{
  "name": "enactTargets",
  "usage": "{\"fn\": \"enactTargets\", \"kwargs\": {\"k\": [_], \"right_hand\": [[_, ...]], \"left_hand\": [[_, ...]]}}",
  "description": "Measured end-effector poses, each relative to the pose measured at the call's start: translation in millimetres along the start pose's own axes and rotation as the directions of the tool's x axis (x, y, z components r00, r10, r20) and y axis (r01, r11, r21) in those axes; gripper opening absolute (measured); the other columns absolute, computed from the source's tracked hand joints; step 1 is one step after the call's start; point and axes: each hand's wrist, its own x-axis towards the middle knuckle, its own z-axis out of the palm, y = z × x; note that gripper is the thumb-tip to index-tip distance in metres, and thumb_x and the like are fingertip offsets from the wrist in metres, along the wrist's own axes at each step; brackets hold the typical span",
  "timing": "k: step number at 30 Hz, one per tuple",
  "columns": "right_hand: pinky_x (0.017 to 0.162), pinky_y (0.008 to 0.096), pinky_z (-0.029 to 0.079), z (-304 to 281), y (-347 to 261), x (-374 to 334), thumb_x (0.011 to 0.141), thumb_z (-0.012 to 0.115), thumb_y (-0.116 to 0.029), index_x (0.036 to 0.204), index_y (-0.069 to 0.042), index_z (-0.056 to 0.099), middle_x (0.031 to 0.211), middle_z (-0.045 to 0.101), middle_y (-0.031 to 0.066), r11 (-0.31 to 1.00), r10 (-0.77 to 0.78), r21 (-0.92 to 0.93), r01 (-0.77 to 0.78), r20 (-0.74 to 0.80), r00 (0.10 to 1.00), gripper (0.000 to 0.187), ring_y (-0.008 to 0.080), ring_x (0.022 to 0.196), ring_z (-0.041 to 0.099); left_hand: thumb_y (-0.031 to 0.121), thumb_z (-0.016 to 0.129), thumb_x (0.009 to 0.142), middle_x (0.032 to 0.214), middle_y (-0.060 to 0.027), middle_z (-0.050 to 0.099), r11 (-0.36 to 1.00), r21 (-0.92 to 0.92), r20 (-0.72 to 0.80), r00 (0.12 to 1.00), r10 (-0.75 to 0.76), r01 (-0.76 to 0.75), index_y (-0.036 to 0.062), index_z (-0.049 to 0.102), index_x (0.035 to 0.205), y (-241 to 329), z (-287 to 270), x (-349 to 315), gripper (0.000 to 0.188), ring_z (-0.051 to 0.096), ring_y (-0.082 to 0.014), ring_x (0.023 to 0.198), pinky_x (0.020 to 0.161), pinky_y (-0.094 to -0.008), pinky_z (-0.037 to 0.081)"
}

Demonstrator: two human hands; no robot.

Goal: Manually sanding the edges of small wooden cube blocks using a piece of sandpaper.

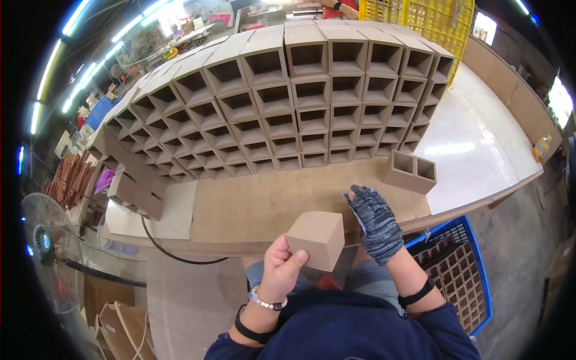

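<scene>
My bare left hand (279, 275), with a beaded bracelet at the wrist, grips a small brown fibreboard box (319, 237) between thumb and fingers. The box is tilted above the table's front edge, and its inside is hidden. Just right of it, apart from the box, is my right hand (378, 227) in a grey knitted glove. Its fingers are closed on a thin, dark flat piece that shows only as an edge; I cannot tell what it is. Beyond both hands stands a wide stack of similar open-fronted boxes (264, 37), several rows high.
Two joined boxes (403, 179) stand right on the wooden worktable (252, 207). More boxes (129, 195) sit at its left end, near a black hose (171, 255). A blue crate (485, 282) full of boxes is below right. A fan (42, 240) stands left; yellow crates (414, 21) rise behind.
</scene>
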Motion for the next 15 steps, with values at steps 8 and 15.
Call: {"fn": "enactTargets", "kwargs": {"k": [8,15], "right_hand": [[0.099,0.0459,0.038,-34.4,-41.0,11.0,0.085,0.051,-0.004,0.128,-0.005,0.047,0.113,0.056,0.0177,0.925,-0.169,0.314,0.216,-0.172,0.971,0.043,0.0334,0.107,0.054],[0.105,0.0399,0.035,10.6,13.9,-22.3,0.069,0.047,0.013,0.134,-0.005,0.042,0.131,0.049,0.0164,0.933,0.170,0.325,-0.153,-0.024,0.985,0.068,0.0307,0.121,0.047]], "left_hand": [[0.008,0.062,0.087,0.109,-0.0079,0.062,0.996,0.090,-0.007,1.000,-0.011,0.011,-0.0024,0.052,0.115,2.0,2.2,3.8,0.032,0.058,-0.0122,0.098,0.087,-0.0268,0.045],[0.005,0.061,0.087,0.106,-0.0058,0.062,0.932,0.362,0.149,0.989,-0.017,-0.038,-0.0023,0.054,0.112,18.7,-3.2,9.7,0.027,0.057,-0.0116,0.095,0.084,-0.0257,0.046]]}}
